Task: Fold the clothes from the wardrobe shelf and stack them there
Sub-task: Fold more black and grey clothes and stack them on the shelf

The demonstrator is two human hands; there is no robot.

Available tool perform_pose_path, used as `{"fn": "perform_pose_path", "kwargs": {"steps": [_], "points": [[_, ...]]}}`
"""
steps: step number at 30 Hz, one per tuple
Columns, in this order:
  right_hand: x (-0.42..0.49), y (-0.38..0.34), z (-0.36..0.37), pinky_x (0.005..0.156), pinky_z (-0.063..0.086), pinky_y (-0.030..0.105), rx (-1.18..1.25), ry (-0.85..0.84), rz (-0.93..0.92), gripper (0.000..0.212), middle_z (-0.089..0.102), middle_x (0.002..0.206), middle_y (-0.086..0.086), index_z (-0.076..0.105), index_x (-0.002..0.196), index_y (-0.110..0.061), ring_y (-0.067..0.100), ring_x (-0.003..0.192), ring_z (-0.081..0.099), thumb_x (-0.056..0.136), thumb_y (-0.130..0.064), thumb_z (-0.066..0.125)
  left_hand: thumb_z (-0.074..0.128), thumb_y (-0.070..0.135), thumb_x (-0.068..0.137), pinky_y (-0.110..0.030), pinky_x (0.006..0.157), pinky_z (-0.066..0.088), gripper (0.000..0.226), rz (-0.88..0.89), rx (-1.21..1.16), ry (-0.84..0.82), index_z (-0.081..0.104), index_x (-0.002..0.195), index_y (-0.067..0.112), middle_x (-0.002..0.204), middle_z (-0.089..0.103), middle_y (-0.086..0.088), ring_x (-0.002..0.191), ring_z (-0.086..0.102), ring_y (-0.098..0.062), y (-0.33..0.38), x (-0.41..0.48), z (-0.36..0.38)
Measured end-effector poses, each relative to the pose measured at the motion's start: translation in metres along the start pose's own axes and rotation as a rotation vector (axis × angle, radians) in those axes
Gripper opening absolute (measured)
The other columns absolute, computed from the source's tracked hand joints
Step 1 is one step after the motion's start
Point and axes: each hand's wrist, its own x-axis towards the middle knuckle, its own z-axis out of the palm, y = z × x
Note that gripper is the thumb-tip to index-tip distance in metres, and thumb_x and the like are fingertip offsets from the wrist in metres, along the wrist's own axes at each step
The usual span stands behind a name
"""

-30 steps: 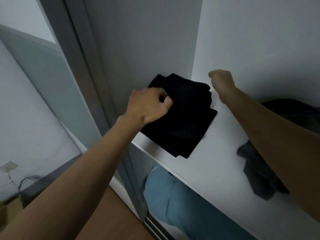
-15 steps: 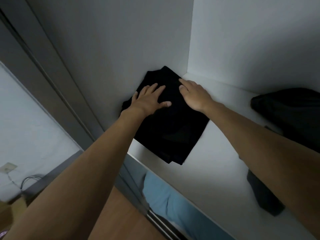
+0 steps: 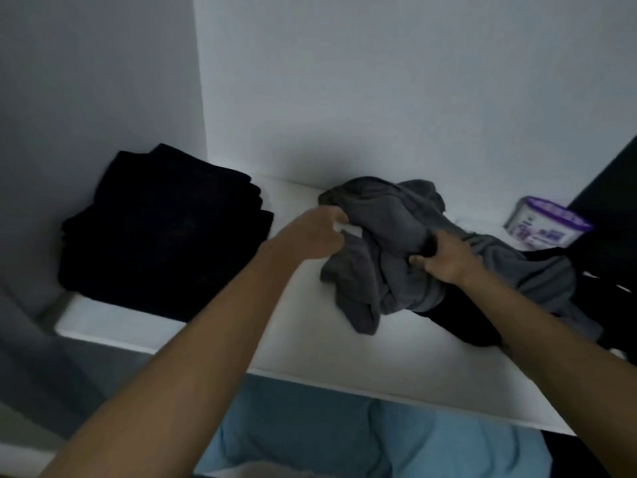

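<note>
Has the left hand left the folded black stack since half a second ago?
Yes. The left hand went right along the shelf, off the black stack, and now grips the grey garment.

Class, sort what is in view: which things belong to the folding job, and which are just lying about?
Job: grey garment, gripped by left hand and right hand; folded black stack; shelf.
Lying about: purple-lidded tub; blue fabric below.

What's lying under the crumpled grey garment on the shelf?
Some black fabric sticks out from beneath the grey garment at its near right edge, on the white shelf. How much lies underneath is covered.
</note>
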Motion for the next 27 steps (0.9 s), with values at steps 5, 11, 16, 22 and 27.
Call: {"fn": "perform_pose_path", "kwargs": {"steps": [5, 11, 16, 22, 27], "points": [[-0.005, 0.038, 0.025, 0.109, 0.038, 0.051, 0.107, 0.133, 0.107, 0.047, 0.06, 0.13, 0.009, 0.055, 0.123, -0.019, 0.033, 0.123, 0.054, 0.086, -0.045, 0.07, 0.059, 0.026, 0.096, -0.024, 0.092, 0.036, 0.042, 0.182, -0.145, -0.238, 0.052, 0.137, 0.022, 0.142, 0.049, 0.002, 0.126, 0.049, -0.016, 0.013, 0.009, 0.072], [-0.001, 0.032, 0.038, 0.113, 0.033, 0.051, 0.344, 0.378, 0.13, 0.009, 0.06, 0.095, -0.002, 0.053, 0.092, -0.022, 0.026, 0.105, 0.058, 0.092, -0.015, 0.059, 0.063, 0.056, 0.085, -0.046, 0.101, 0.042, 0.048, 0.189, 0.06, -0.206, 0.056, 0.121, 0.026, 0.12, 0.063, 0.005, 0.115, 0.057, -0.021, 0.012, 0.011, 0.114], [-0.042, 0.016, 0.005, 0.074, 0.04, 0.024, 0.778, 0.496, -0.219, 0.018, 0.049, 0.08, -0.007, 0.049, 0.088, -0.015, 0.006, 0.074, 0.046, 0.092, 0.001, 0.055, 0.047, 0.081, 0.079, -0.035, 0.089, 0.048, 0.074, -0.169, -0.535, -0.288, 0.065, 0.121, 0.024, 0.115, 0.069, 0.003, 0.107, 0.063, -0.019, 0.032, 0.021, 0.1], [-0.138, 0.013, 0.021, 0.069, 0.049, 0.023, 0.294, 0.076, -0.579, 0.013, 0.063, 0.082, -0.017, 0.06, 0.105, -0.019, -0.002, 0.07, 0.057, 0.093, -0.019, 0.064, 0.062, 0.029, 0.094, -0.033, 0.084, 0.054, 0.029, -0.373, -1.349, -0.257, 0.069, 0.105, 0.003, 0.098, 0.074, -0.012, 0.09, 0.071, -0.024, 0.08, 0.038, 0.088], [-0.173, 0.06, 0.013, 0.089, 0.051, 0.021, 0.465, 0.139, -0.421, 0.016, 0.075, 0.105, -0.011, 0.074, 0.105, -0.02, 0.005, 0.099, 0.068, 0.094, -0.014, 0.064, 0.059, 0.017, 0.091, -0.037, 0.091, 0.053, 0.023, -0.359, -1.259, -0.009, 0.071, 0.108, 0.008, 0.107, 0.071, -0.012, 0.104, 0.064, -0.029, 0.104, 0.018, 0.095]]}}
